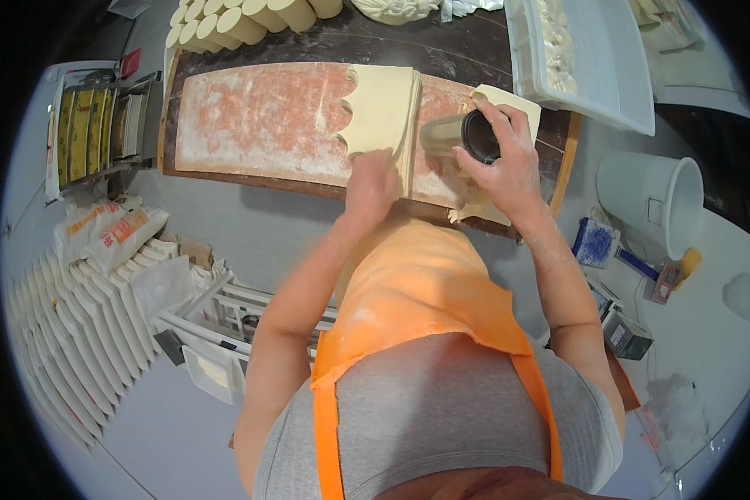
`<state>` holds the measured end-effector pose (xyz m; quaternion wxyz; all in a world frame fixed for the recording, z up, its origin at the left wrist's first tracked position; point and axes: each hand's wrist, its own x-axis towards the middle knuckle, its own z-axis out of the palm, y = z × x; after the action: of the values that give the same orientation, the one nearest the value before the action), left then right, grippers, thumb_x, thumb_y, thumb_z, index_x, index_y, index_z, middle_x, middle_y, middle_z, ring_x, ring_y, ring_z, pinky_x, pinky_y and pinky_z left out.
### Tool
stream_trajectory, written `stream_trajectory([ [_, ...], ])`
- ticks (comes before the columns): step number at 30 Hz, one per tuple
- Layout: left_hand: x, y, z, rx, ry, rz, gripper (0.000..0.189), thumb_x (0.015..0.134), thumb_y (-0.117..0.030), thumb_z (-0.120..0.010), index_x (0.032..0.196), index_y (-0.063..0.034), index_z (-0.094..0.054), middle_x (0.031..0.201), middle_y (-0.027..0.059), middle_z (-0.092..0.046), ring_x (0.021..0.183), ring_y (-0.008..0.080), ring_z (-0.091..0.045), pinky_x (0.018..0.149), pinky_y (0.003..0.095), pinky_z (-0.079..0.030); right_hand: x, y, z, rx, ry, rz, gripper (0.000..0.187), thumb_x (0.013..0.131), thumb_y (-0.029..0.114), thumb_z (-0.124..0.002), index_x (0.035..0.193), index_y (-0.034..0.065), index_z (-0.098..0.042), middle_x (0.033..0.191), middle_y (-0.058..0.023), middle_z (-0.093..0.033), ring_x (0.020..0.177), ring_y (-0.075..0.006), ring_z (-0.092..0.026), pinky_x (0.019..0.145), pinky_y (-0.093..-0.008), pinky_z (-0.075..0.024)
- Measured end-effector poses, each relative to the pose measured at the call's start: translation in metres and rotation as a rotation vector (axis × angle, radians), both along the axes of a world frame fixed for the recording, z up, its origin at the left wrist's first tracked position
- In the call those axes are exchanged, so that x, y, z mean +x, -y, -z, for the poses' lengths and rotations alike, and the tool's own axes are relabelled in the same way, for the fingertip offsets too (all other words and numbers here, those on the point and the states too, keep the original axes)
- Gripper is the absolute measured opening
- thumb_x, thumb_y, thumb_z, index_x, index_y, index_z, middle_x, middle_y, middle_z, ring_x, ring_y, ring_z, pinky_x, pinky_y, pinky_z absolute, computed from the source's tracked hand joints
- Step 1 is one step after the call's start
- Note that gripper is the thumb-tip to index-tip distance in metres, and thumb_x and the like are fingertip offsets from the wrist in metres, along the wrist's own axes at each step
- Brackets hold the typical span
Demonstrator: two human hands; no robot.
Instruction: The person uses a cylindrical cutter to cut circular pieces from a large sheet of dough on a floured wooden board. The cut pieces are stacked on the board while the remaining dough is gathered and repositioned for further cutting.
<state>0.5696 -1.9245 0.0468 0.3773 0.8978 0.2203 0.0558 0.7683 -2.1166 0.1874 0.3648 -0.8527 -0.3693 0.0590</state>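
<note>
My left hand is at the near edge of a stack of pale dough sheets, its fingers bent over the edge; whether they pinch a layer I cannot tell. The stack's left side has scalloped, curved cuts. In my right hand is a metal cylindrical cutter with a dark rim, tilted on its side over the floured reddish board. To the right of the cutter, a pale dough piece lies beyond my right hand, and dough scraps lie at the board's near edge.
Stacked pale dough rounds stand at the back left of the dark table, near a larger dough mass. A clear plastic bin holding dough pieces is at the back right. A white bucket stands right of the table; filled sacks lie left.
</note>
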Motion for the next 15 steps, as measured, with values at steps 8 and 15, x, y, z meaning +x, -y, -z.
stream_trajectory([
  [8, -0.021, 0.049, -0.022, -0.112, 0.042, 0.015, 0.051, 0.105, -0.016, -0.073, 0.149, 0.0058, -0.062, 0.149, 0.0300, -0.066, 0.141, 0.0509, -0.060, 0.120, 0.0574, -0.050, -0.006, -0.035, -0.010, -0.003, 0.062, -0.120, 0.073, 0.085, 0.024, -0.094, 0.154, 0.0129, -0.069, 0.141, -0.0221, -0.063, 0.125, -0.0427, -0.072, 0.099, -0.0500, -0.0643],
  [15, -0.025, 0.026, 0.005, -0.054, 0.023, -0.338, 0.045, 0.099, -0.023, -0.082, 0.132, 0.0056, -0.069, 0.121, 0.0286, -0.073, 0.118, 0.0518, -0.068, 0.103, 0.0616, -0.053, -0.028, -0.080, -0.013, -0.002, 0.025, -0.349, 0.077, 0.082, 0.019, -0.096, 0.155, 0.0170, -0.070, 0.141, -0.0181, -0.063, 0.124, -0.0413, -0.071, 0.101, -0.0483, -0.0634],
])
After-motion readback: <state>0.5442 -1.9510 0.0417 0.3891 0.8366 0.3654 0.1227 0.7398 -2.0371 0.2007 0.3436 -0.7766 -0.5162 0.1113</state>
